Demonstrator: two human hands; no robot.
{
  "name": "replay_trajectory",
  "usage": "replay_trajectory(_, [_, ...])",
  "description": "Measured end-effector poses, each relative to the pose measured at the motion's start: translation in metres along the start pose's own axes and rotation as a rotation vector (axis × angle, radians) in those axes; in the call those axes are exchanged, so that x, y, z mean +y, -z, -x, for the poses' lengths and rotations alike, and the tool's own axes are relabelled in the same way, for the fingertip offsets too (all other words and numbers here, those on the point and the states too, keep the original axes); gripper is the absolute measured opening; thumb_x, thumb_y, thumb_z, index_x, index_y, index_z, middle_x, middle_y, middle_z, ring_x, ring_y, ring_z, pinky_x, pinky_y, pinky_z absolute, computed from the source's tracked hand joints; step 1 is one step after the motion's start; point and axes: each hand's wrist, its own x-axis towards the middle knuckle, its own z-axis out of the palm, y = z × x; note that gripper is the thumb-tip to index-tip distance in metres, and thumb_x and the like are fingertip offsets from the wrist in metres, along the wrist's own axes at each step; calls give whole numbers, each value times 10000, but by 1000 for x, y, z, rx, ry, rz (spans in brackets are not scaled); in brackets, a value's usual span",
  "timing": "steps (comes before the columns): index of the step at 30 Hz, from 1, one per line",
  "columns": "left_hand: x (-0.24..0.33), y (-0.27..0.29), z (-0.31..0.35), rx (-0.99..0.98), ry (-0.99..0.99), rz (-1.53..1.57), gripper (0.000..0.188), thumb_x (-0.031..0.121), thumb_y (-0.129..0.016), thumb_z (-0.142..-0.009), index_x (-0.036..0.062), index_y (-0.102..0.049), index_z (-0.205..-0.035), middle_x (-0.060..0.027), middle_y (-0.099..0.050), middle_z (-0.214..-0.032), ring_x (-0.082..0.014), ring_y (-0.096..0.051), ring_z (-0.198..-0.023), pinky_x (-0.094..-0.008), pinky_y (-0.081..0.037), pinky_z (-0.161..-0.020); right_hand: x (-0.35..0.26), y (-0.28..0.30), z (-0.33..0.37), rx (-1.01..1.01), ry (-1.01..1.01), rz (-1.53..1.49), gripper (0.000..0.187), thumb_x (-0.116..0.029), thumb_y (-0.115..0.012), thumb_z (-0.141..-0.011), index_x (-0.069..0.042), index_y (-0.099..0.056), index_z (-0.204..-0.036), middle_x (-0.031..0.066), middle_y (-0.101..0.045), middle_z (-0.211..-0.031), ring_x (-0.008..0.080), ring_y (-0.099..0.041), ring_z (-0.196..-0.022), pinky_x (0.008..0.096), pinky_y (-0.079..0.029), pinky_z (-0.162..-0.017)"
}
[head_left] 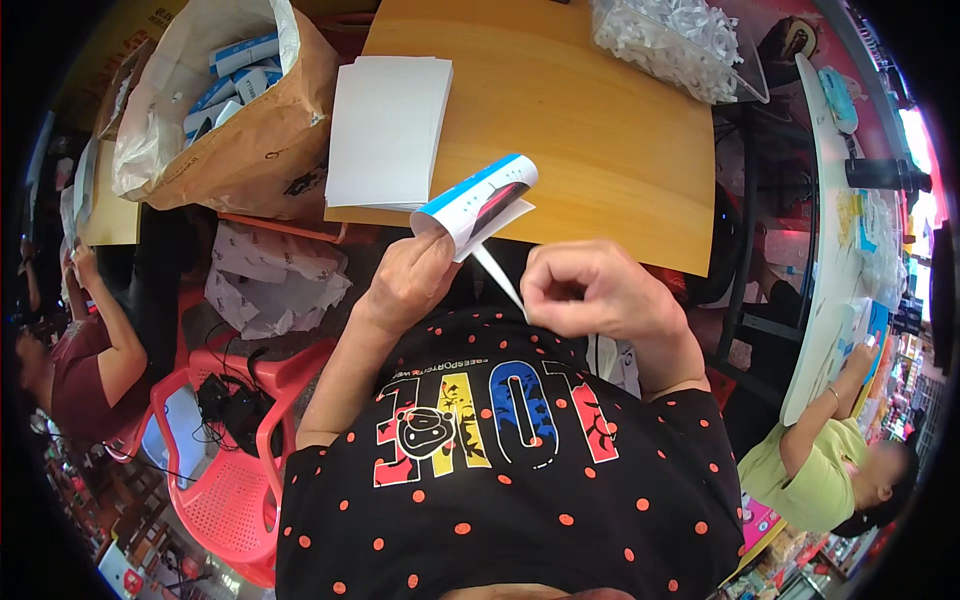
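My left hand point(412, 282) is closed on the lower end of a rolled printed sheet point(475, 203), white with a blue band and a dark and red picture. Its fingertips are partly hidden by the roll. From the sheet's loose edge a narrow white strip point(498, 276) runs down to my right hand point(592, 288), which pinches its far end between curled fingers. Both hands are in front of my chest, near the front edge of the wooden table point(570, 120). On that table's left side lies a stack of white sheets point(387, 130).
A brown paper sack point(265, 155) with several rolled blue-and-white sheets stands at the left. Curled white strips point(675, 45) fill a clear bin at the back right. A red plastic chair point(235, 500) holds black cables. Other people sit at both sides, one at a long white table point(815, 340).
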Motion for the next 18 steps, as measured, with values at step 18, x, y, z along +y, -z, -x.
replay_trajectory(18, [27,18,-14,361,875,1127,247,53,-509,-933,-132,-572,-1085,-212,-657,-959,-277,-687,-824,-340,-591,-731,30,273,-72,1363,342,1202,263,-93,-601,-794,-39,-647,-1047,162,-657,-973,287,-651,-871,363,-503,-755])
